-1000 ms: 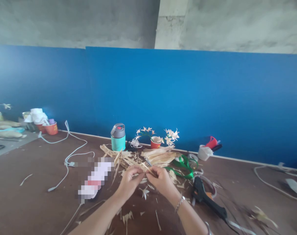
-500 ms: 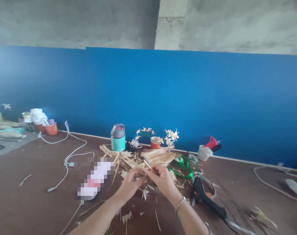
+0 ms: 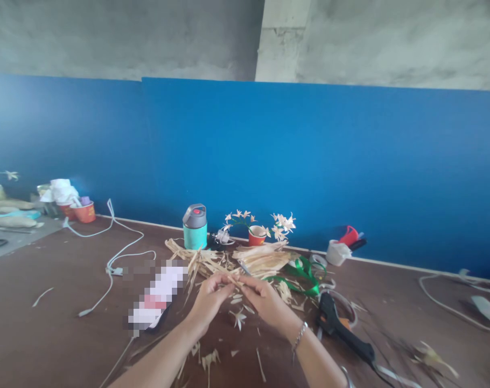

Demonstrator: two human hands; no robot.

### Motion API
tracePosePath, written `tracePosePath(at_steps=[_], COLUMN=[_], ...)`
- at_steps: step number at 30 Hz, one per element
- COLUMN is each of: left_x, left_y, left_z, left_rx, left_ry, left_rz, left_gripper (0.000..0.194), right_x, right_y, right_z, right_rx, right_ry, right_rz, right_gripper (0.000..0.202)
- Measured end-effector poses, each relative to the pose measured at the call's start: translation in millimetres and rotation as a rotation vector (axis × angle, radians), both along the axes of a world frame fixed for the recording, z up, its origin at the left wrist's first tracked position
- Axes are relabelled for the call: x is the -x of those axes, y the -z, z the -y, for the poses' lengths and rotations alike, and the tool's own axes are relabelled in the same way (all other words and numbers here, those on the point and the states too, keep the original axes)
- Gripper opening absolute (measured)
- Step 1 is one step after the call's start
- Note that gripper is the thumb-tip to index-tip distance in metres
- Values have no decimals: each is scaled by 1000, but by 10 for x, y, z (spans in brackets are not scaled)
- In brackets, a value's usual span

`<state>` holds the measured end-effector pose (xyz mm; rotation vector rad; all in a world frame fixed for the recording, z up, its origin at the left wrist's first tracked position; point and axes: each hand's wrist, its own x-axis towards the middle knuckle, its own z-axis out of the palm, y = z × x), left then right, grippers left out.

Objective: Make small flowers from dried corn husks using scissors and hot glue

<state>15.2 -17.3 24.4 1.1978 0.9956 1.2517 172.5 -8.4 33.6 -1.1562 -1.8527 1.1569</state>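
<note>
Just above the table's middle, my left hand (image 3: 211, 299) and my right hand (image 3: 266, 300) meet at the fingertips. Both pinch a small pale strip of dried husk (image 3: 236, 281), largely covered by the fingers. A thin grey metal tip (image 3: 243, 266) shows beyond my right fingers; its kind cannot be made out, nor whether that hand holds it. Below the hands lies a white star-shaped husk flower (image 3: 239, 319), with small pale petal pieces (image 3: 236, 298) nearby. A heap of dried husks (image 3: 265, 261) spreads behind them.
Right of my hands are a green ribbon (image 3: 307, 280) and a black glue gun (image 3: 344, 331) with its cord. Behind stand a turquoise flask (image 3: 195, 236) and a red paper cup (image 3: 257, 237) by husk flowers (image 3: 283, 223). A blurred-out phone-like object (image 3: 160, 296) and white cables (image 3: 107, 269) lie left.
My hands have shifted slightly left. The pale strip and metal tip that stuck up from my right fingers have tilted down, and the strip now lies between both hands' fingertips.
</note>
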Motion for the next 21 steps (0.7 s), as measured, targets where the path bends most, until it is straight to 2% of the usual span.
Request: tracePosePath(at_steps=[3,8,12,16,18,20,21], left_x=[-8,-19,-29,-46,-53,-51,-46], left_y=[10,69,100,35,-8,-32,-34], left_z=[4,-8,-20,20,42,45,40], left_rx=[-1,26,90,98,80,60,56], left_ry=[-13,-113,-154,-177,-174,-177,-181], left_rz=[-4,-35,-39,-71,-83,-77,-70], left_gripper=[12,15,16,18,18,18,18], right_x=[1,52,110,53,-23,-87,-104], right_y=[-4,-28,21,40,5,-49,-76], right_z=[-9,49,126,88,28,-23,-37], right_rx=[21,-251,-393,-408,-380,-382,-299], right_ry=[-10,-54,39,213,297,298,273], right_rz=[28,69,400,689,656,423,312], right_gripper=[37,43,61,61,57,47,44])
